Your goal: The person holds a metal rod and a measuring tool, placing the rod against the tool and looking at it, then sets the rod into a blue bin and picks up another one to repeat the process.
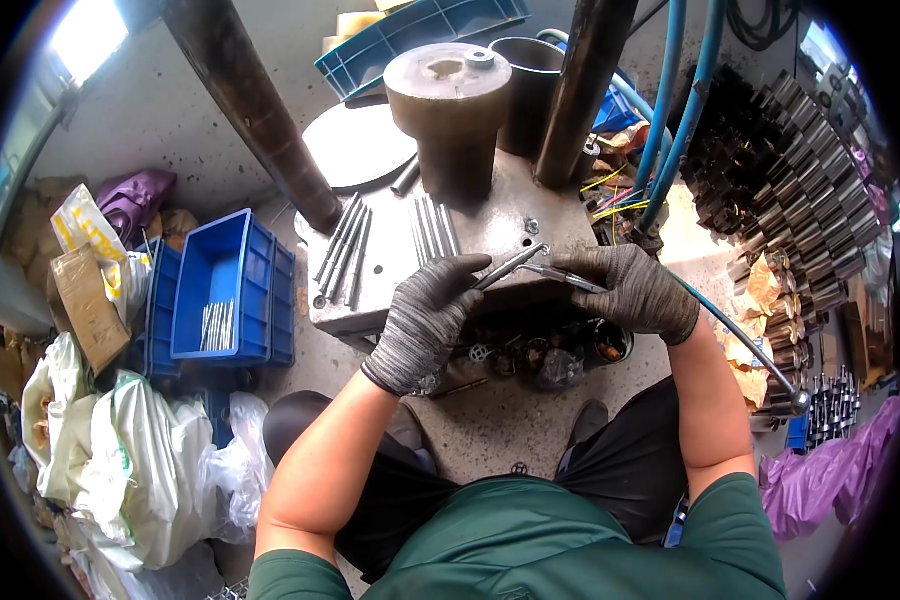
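Note:
Both my hands wear grey knitted gloves. My left hand is closed around a slim metal rod, which points up and to the right. In my right hand is a slender silver tool with a narrow tip; its exact kind I cannot make out. That tip meets or nearly meets the upper end of the rod. Beyond my hands, two groups of similar rods lie on the metal machine bed, one at the left and one nearer the middle. A small metal piece lies near the rod's end.
A thick metal cylinder rises from the bed between two dark posts. At the left, a blue crate holds several rods. Blue hoses and stacked metal tubes stand at the right.

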A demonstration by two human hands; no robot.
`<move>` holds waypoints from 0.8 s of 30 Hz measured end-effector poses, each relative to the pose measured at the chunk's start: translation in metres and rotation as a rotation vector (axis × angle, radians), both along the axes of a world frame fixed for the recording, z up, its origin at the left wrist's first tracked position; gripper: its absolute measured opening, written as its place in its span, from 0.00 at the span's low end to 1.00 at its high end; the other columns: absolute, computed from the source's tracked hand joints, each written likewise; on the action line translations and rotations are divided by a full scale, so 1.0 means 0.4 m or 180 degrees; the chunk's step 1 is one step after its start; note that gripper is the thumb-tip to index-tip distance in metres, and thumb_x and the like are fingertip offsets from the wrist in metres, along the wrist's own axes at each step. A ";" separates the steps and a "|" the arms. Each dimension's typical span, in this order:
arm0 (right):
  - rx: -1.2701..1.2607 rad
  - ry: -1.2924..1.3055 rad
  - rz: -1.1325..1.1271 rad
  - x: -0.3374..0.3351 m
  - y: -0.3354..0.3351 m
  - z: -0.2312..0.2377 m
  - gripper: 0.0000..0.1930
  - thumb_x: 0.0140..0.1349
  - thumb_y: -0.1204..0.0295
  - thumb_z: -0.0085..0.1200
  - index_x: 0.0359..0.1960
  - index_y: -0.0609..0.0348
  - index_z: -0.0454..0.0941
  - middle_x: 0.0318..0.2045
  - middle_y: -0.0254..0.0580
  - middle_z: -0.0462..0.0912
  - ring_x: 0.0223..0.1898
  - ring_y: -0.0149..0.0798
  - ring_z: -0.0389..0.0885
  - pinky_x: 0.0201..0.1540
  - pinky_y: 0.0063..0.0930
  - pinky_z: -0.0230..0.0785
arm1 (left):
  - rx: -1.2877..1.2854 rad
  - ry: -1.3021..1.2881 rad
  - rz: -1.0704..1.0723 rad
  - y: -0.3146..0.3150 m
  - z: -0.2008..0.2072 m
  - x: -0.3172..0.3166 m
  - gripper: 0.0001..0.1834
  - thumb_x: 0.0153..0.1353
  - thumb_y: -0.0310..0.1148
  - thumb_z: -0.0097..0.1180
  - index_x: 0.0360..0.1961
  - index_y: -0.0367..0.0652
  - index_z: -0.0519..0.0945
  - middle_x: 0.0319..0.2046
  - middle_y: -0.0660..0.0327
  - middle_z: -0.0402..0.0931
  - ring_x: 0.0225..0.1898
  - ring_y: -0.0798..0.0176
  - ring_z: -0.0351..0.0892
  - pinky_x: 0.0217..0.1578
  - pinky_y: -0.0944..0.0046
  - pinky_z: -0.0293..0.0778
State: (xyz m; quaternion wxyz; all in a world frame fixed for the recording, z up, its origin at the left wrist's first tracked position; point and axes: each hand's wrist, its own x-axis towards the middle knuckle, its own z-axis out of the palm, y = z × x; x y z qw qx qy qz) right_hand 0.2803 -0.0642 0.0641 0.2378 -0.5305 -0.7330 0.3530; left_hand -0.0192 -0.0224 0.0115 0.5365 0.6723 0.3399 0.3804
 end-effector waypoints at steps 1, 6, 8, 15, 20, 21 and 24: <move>0.0181 -0.0131 0.0223 -0.005 -0.004 0.001 0.26 0.60 0.71 0.65 0.62 0.57 0.81 0.48 0.55 0.88 0.48 0.47 0.89 0.55 0.36 0.79 | -0.0494 -0.0338 -0.0170 -0.003 0.002 0.003 0.21 0.67 0.19 0.59 0.62 0.40 0.81 0.44 0.63 0.80 0.47 0.69 0.81 0.51 0.68 0.78; 0.0105 -0.0435 0.0635 -0.055 -0.005 0.024 0.26 0.61 0.67 0.68 0.62 0.56 0.82 0.47 0.55 0.88 0.50 0.48 0.89 0.55 0.38 0.78 | -0.1220 -0.0294 -0.0455 -0.014 0.017 0.003 0.18 0.75 0.35 0.56 0.61 0.39 0.81 0.39 0.66 0.83 0.31 0.75 0.79 0.33 0.73 0.77; 0.0100 -0.0343 0.0655 -0.055 -0.007 0.018 0.26 0.61 0.67 0.68 0.62 0.56 0.82 0.47 0.55 0.89 0.50 0.48 0.89 0.55 0.38 0.78 | -0.1297 -0.0237 -0.0420 -0.013 0.023 0.005 0.19 0.75 0.37 0.57 0.61 0.39 0.81 0.37 0.66 0.83 0.30 0.75 0.79 0.33 0.73 0.76; -0.0055 -0.0071 0.0612 -0.065 -0.008 0.035 0.24 0.61 0.70 0.67 0.61 0.57 0.82 0.48 0.54 0.88 0.51 0.48 0.88 0.56 0.38 0.78 | -0.1697 -0.0334 -0.0403 -0.007 0.020 -0.002 0.20 0.76 0.45 0.58 0.56 0.39 0.81 0.27 0.66 0.79 0.22 0.75 0.74 0.24 0.74 0.72; 0.0664 -0.0392 0.0668 -0.056 0.001 -0.019 0.30 0.59 0.72 0.66 0.66 0.52 0.79 0.53 0.53 0.85 0.53 0.45 0.86 0.57 0.37 0.77 | -0.2309 -0.0821 -0.0728 0.004 0.009 -0.013 0.21 0.77 0.46 0.55 0.57 0.39 0.78 0.26 0.64 0.79 0.20 0.74 0.75 0.19 0.74 0.71; 0.1037 -0.0687 0.0643 -0.056 0.001 -0.031 0.31 0.60 0.72 0.66 0.68 0.54 0.76 0.54 0.51 0.85 0.52 0.43 0.85 0.56 0.35 0.77 | -0.2656 -0.1225 -0.0913 0.006 0.008 -0.017 0.21 0.77 0.46 0.54 0.58 0.38 0.77 0.26 0.63 0.80 0.19 0.74 0.76 0.17 0.74 0.72; -0.0831 0.1247 0.0547 -0.079 -0.008 -0.078 0.35 0.63 0.69 0.67 0.72 0.58 0.71 0.51 0.41 0.85 0.46 0.35 0.83 0.51 0.31 0.77 | -0.2764 -0.1421 -0.0931 0.011 0.017 -0.017 0.25 0.76 0.46 0.55 0.62 0.36 0.75 0.25 0.63 0.80 0.19 0.72 0.78 0.18 0.73 0.75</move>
